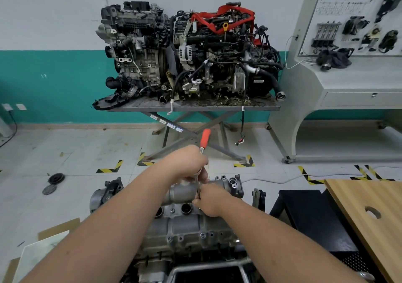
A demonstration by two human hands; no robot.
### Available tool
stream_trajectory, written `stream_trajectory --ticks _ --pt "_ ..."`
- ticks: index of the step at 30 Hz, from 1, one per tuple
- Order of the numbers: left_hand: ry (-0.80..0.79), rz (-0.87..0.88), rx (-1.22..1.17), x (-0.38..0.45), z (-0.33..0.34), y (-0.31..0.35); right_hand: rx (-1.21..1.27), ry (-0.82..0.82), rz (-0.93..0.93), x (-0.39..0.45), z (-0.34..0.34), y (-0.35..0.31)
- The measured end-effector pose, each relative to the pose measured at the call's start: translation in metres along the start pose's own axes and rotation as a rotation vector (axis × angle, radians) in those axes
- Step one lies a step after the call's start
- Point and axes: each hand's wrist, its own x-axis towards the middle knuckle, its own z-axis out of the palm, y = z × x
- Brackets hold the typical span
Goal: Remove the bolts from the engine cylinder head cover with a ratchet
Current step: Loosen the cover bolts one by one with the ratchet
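Note:
The grey cylinder head cover [180,224] lies below me on the engine, with round plug wells and several bolts along its near edge. A ratchet [204,139] with a red handle stands tilted up and away over the cover's far part. My left hand [187,163] grips its metal shaft just below the red handle. My right hand [210,200] holds the lower end of the ratchet against the cover; the socket and the bolt under it are hidden by my fingers.
A wooden table [369,217] with a round hole stands at the right, a black box [309,217] beside it. Two engines [187,52] sit on a scissor stand ahead. A grey display console [348,65] is at the far right. Cardboard [54,235] lies at the lower left.

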Motion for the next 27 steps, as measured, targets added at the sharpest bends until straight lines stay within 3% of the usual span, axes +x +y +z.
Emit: stream_trajectory --ticks 2,5,7,9,12,14,16,19,22,25,27 --pt "0.013 0.107 0.384 -0.001 0.002 0.006 -0.004 0.001 0.002 0.000 0.000 -0.001" --pt "0.204 0.298 0.858 -0.004 0.015 0.005 0.012 0.006 -0.003 -0.001 0.000 -0.001" --pt "0.381 0.444 0.997 -0.005 0.025 -0.006 0.000 0.007 -0.014 -0.002 0.000 0.000" --pt "0.548 0.591 0.967 -0.005 0.033 -0.023 -0.064 0.033 -0.041 -0.003 -0.001 -0.001" --pt "0.816 0.739 0.731 -0.001 0.042 -0.047 -0.181 0.073 -0.070 -0.004 0.000 -0.001" --pt "0.897 0.704 0.582 0.001 0.050 -0.054 -0.089 0.089 -0.089 -0.006 0.002 -0.003" --pt "0.822 0.668 0.342 0.000 0.059 -0.056 0.076 0.110 -0.067 -0.012 -0.002 -0.006" --pt "0.628 0.596 -0.301 -0.004 0.073 -0.054 0.179 -0.013 0.090 -0.006 -0.006 -0.008" --pt "0.480 0.321 -0.796 -0.002 0.081 -0.042 0.048 -0.081 0.062 -0.001 -0.006 -0.004" --pt "0.423 0.135 -1.059 0.004 0.077 -0.039 0.052 -0.045 0.059 0.002 -0.004 -0.001" --pt "0.374 0.064 -1.094 0.008 0.065 -0.039 0.049 -0.031 0.046 0.002 -0.003 -0.001"
